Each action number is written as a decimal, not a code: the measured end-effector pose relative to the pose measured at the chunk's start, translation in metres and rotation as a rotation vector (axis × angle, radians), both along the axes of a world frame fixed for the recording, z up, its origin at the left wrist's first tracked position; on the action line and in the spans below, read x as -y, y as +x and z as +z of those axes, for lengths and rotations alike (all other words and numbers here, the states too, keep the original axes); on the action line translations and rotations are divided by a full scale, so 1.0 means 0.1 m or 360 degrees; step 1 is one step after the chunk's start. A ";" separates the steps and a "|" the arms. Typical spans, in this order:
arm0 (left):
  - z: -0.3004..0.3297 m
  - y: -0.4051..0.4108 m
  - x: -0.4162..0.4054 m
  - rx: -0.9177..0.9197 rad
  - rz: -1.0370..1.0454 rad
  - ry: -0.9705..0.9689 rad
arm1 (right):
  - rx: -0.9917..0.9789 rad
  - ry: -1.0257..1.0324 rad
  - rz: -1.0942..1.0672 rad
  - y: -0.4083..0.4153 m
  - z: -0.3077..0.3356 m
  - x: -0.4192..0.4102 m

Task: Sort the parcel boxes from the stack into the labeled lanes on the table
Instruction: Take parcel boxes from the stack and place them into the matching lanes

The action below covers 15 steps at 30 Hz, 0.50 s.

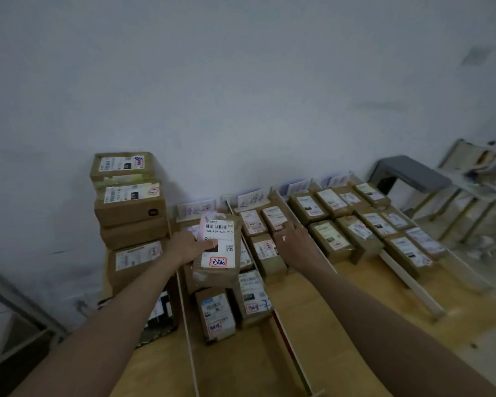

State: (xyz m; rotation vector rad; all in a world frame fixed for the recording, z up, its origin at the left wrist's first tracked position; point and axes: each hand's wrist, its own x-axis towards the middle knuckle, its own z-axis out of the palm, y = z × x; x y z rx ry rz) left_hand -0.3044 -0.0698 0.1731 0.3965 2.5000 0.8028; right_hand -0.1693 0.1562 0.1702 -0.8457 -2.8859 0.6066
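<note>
My left hand (188, 247) grips a brown parcel box (216, 270) by its left edge, thumb on its white shipping label, holding it above the leftmost lane. The label carries a red-outlined mark near its bottom. My right hand (294, 243) reaches forward with fingers extended over the second lane, fingertips near a small box (274, 217). A tall stack of parcel boxes (129, 206) stands at the table's left against the wall. Handwritten lane labels (195, 210) stand at the back of the lanes.
White dividers (410, 282) split the wooden table (341, 310) into lanes holding several labelled boxes, most in the right lanes (364, 227). A grey stool (410, 173) and a cluttered rack (481, 167) stand to the right. A metal frame (17, 308) is at lower left.
</note>
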 end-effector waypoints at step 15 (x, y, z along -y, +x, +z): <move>-0.38 2.05 -2.40 0.0053 -0.0115 0.0043 | 0.0070 0.0127 -0.0264 2.38 -0.25 -2.17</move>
